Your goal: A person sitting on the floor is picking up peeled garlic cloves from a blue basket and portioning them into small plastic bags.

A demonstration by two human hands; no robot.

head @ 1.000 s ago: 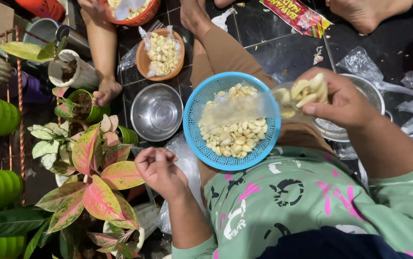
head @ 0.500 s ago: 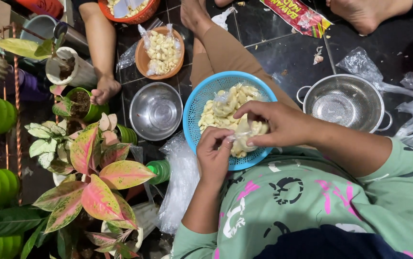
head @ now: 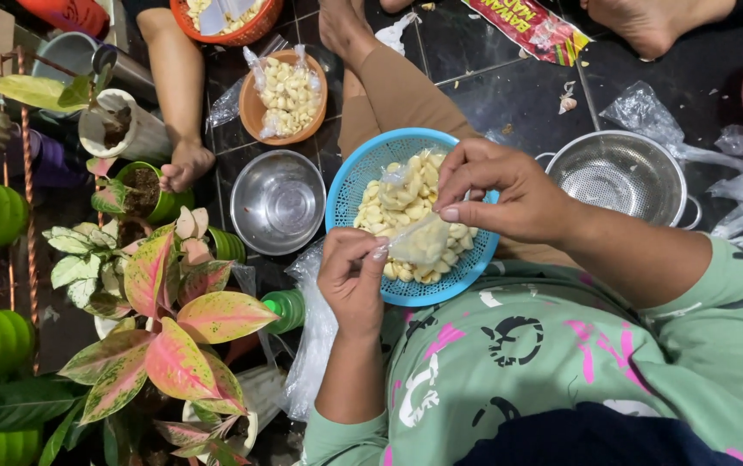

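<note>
Blue plastic basket (head: 350,185) of peeled garlic cloves (head: 388,203) on the lap at the centre of the scene, with a small clear bag (head: 419,237) just above its near rim, stretched between two hands. Left hand (head: 351,280) at the bag's near left corner, thumb and forefinger (head: 377,253) closed tight on the film, other fingers curled in. Right hand (head: 509,194) reaching in from the right, fingertips (head: 451,211) pinched shut on the bag's far edge, palm arched over the cloves. Contents of the bag hard to tell through the film. Judged to be the step of pulling the bag's mouth apart over the basket. Called for next, by the look of it: a firm pinch on both edges and a tilt kept inside the rim, to keep anything off the dark tiled floor (head: 518,95). Left of the basket, an empty steel bowl (head: 278,203). Right of it, a steel colander (head: 621,177), also empty. Farther off, an orange bowl (head: 259,112) bearing a bagful of cloves, and another person's bare foot (head: 647,22) at the far edge. Pink-and-green potted plant (head: 173,319) at near left. A second ago, right hand raised out by the colander with cloves and film in its grasp, left hand open and empty above the lap. Half a second ago, both hands already together over the basket, much as now.
</note>
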